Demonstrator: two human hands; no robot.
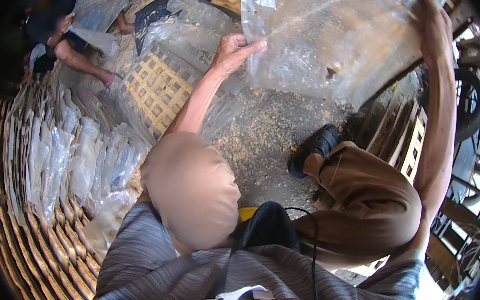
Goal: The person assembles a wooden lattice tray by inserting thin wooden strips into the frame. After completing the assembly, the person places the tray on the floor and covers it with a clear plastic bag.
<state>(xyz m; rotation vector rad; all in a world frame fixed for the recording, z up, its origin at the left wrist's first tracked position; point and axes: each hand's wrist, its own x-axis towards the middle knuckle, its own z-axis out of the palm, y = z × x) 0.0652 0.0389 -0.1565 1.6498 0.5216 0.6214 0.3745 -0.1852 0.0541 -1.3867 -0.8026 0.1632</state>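
1. I am holding up a big clear plastic bag (329,38) in front of me, stretched between both hands, above the sawdust-strewn ground (264,129).
2. My left hand (234,49) is pinching the bag's left edge, thumb and fingers closed narrow on the film.
3. My right hand (431,21) is gripping the bag's upper right edge near the top of the view; the fingers look closed on it, though partly hidden behind plastic.
4. The bag is hanging loose, crinkled, with bits of debris stuck on it; I cannot tell whether its mouth is open.
5. Step in hand, as I judge it: spreading or shaking the bag out to check or open it.
6. The next move probably calls for keeping both pinches firm and the film taut so it does not fold back on itself.
7. Rows of filled clear bags (73,158) are standing to my left; a wooden lattice pallet (157,88) is lying ahead.
8. Another person (67,32) is handling plastic well apart from me, at upper left.
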